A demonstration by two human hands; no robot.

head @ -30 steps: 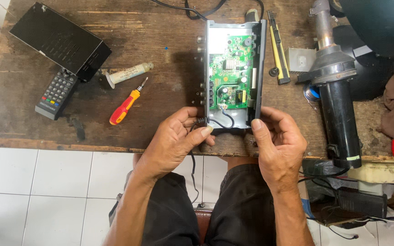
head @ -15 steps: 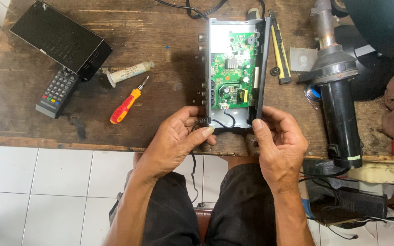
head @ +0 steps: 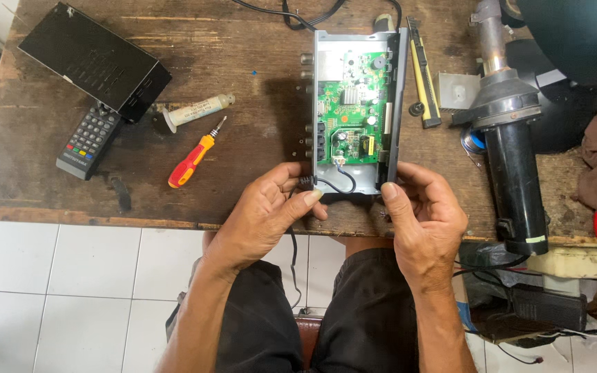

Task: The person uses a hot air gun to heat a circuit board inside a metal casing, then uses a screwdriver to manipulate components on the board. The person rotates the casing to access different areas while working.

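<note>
An opened grey metal set-top box case (head: 326, 41) lies on the wooden table (head: 243, 83), with a green circuit board (head: 354, 114) bare inside it. My left hand (head: 264, 214) grips the near left corner of the case, fingers by the black cable (head: 333, 185) that leaves the board. My right hand (head: 423, 214) holds the near right corner, thumb on the dark side rail (head: 395, 103).
A red and yellow screwdriver (head: 191, 160), a syringe-like tube (head: 198, 109), a black box (head: 95, 59) and a remote (head: 88, 141) lie at the left. A yellow utility knife (head: 424, 76) and a black heat gun (head: 509, 145) lie at the right.
The case has shifted slightly under my hands; both hands stay at its near corners with nearly the same hold.
</note>
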